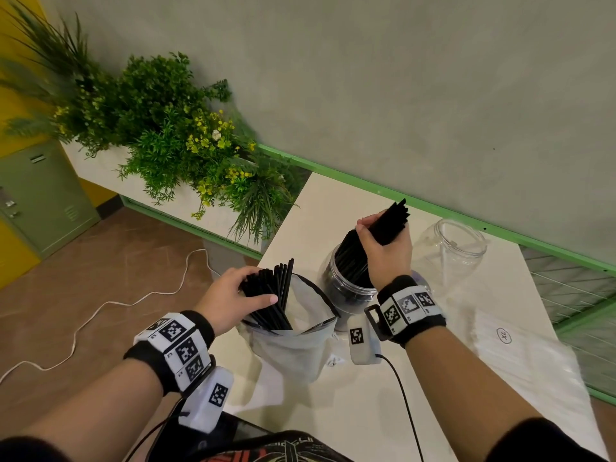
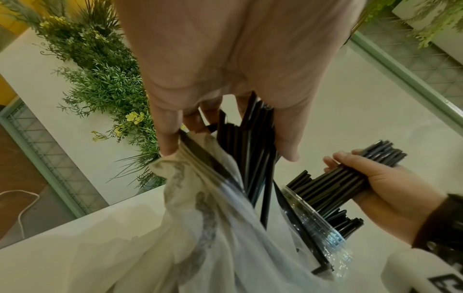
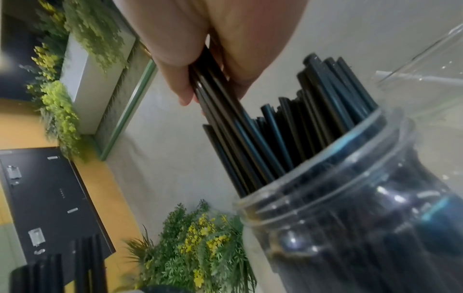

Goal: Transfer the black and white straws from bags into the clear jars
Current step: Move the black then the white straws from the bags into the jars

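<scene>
My left hand point(image 1: 233, 295) grips a bunch of black straws point(image 1: 270, 288) that sticks out of a white bag point(image 1: 293, 348) standing on the table; the left wrist view shows its fingers point(image 2: 288, 146) curled round the straws point(image 2: 253, 158). My right hand point(image 1: 386, 248) holds another bundle of black straws point(image 1: 393, 218) tilted into the mouth of a clear jar point(image 1: 350, 295) that holds many black straws point(image 3: 300, 130). A second clear jar point(image 1: 456, 251) stands to the right with nothing in it. A flat bag of white straws point(image 1: 516, 351) lies on the table at the right.
The white table point(image 1: 383, 411) stands against a grey wall with a green rail point(image 1: 466, 218). A planter of green and yellow plants point(image 1: 173, 138) sits at the left. A white cable point(image 1: 100, 311) trails over the floor. Green wire mesh point(image 1: 583, 295) borders the right side.
</scene>
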The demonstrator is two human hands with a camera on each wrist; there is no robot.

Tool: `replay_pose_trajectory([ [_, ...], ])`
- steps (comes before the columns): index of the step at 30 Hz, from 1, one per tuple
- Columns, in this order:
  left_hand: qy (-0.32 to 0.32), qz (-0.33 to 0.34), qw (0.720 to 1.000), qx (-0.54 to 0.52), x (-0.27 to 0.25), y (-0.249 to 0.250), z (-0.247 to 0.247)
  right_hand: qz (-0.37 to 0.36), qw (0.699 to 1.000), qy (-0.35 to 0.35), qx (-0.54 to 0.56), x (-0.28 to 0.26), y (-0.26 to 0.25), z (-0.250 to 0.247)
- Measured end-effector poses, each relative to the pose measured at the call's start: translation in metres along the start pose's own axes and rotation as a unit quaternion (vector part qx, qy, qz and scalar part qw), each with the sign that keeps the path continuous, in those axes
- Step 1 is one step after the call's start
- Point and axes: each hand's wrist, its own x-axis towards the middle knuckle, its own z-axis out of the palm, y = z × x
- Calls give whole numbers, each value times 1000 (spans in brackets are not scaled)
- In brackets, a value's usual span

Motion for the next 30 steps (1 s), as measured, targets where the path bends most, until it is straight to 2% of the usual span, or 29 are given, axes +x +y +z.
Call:
replay_pose_trajectory([
  [4, -2, 2, 1000, 2, -1, -1, 0, 19, 999, -33, -38, -1, 7, 3],
  [8, 1, 4, 1000, 1, -2, -2, 0, 32, 997, -73, -15, -5, 11, 0],
  [10, 0, 3, 1000, 0, -2, -3, -1, 29, 997, -69, -24, -8, 14, -5],
  [14, -2, 4, 1000, -4, -3, -3, -1, -45, 996, 3, -79, -16, 18, -18],
  [17, 3, 1, 1000, -11, -3, -3, 0, -49, 997, 32, -57, -19, 16, -21],
  [19, 3, 1, 1000, -10, -3, -3, 1, -65, 997, 5, -51, -19, 15, -19],
  [23, 2, -3, 1000, -11, -3, -4, 1, -105, 976, -78, -176, -13, 22, -11],
  [27, -1, -2, 1000, -18, -3, -2, 2, -120, 976, -54, -172, -6, 26, -7],
  [30, -5, 2, 1000, -22, -3, -3, 0, -176, 960, -71, -206, -6, 31, -3],
])
